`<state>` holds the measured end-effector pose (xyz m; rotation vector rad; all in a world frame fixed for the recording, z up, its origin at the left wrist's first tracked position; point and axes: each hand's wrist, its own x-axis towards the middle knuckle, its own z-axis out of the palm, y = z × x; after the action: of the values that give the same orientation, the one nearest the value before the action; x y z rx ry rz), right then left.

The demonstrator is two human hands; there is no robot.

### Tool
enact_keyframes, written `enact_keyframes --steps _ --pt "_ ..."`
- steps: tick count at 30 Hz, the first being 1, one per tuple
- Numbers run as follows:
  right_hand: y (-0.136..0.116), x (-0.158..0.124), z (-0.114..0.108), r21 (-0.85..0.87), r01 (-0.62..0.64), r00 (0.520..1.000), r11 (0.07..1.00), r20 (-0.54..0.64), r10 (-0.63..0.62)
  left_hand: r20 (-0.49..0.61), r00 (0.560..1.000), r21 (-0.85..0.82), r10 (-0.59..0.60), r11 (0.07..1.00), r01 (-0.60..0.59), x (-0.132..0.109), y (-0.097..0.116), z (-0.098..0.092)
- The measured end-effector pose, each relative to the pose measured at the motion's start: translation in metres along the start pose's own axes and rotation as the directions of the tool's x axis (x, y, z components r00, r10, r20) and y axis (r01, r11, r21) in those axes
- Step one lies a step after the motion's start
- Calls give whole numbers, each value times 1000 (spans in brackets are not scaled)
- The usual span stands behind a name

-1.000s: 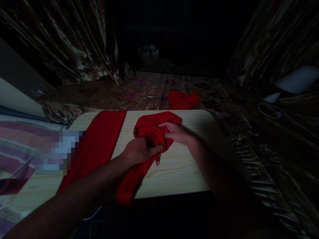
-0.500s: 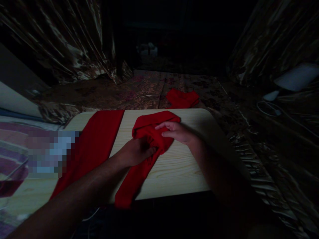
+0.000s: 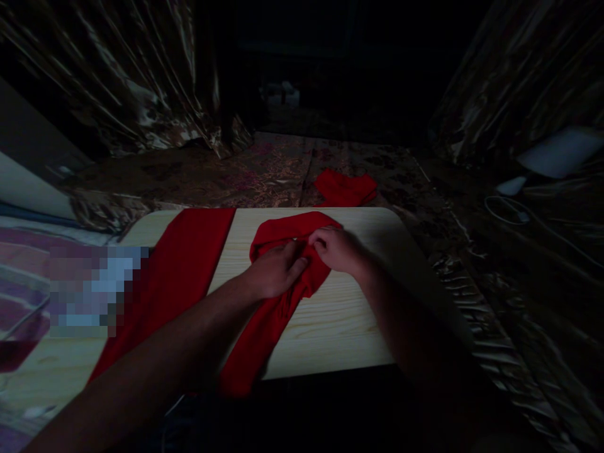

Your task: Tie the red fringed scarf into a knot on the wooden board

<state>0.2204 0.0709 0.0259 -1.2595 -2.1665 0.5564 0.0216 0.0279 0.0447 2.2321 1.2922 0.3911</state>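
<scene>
A red cloth [image 3: 272, 229] lies folded over into a loop on the wooden table, with a narrow gathered tail running toward the near edge and over it. My left hand [image 3: 276, 270] rests on top of the loop, its fingers stretched out across the fabric. Close to its right, my right hand [image 3: 337, 250] has curled fingers pinching the cloth near the upper right fold. The fingertips of that hand are partly hidden and the light is dim.
A wide red cloth strip [image 3: 189, 270] lies along the left of the pale table [image 3: 330, 333]. Beyond the far edge, another red cloth piece [image 3: 346, 187] sits on a patterned cover [image 3: 268, 167]. A lamp [image 3: 561, 153] with a cord is at right; a striped bedspread [image 3: 23, 270] is at left.
My left hand has come out from the cloth's folds and moved up to lie on top. My right hand's fingers, spread before, have curled in on the fabric.
</scene>
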Motion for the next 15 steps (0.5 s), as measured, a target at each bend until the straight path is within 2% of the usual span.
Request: enact_keyframes --steps 2,5,10,13,15 --pt "1 0 0 -64 72 995 995 79 -67 23 999 58 26 998 -28 5 0 2" --pt "7 1 0 -39 128 979 991 164 -120 58 998 128 17 991 -25 10 2 1" --pt "31 -2 -11 60 169 953 984 246 -179 110 992 207 64 974 -86 10 12 -2" --pt "38 -3 -18 47 208 933 977 289 -213 175 980 194 93 973 -127 7 18 1" --pt "36 -2 -19 -2 212 942 977 267 -204 214 975 190 57 977 -99 8 21 4"
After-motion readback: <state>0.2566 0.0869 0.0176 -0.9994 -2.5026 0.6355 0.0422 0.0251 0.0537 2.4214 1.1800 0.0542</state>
